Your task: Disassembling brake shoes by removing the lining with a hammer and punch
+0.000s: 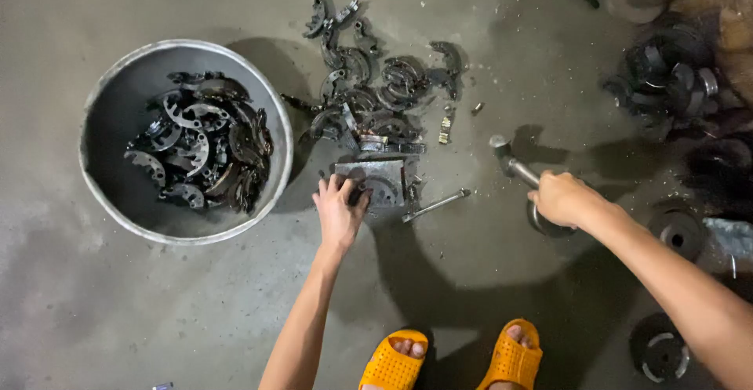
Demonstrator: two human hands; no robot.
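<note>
Your right hand grips the hammer, mid-frame right; your left hand pins the curved part on the steel block, centre. A glancing blow could catch those fingers.

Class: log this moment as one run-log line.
left hand: on curved metal part atop block | right hand: gripping hammer | basin: holds parts

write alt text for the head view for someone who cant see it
Seen from above, a person's left hand presses a curved metal part onto a small steel block on a concrete floor while the right hand grips a hammer. A round metal tub of similar parts sits left, a loose pile behind.
</note>
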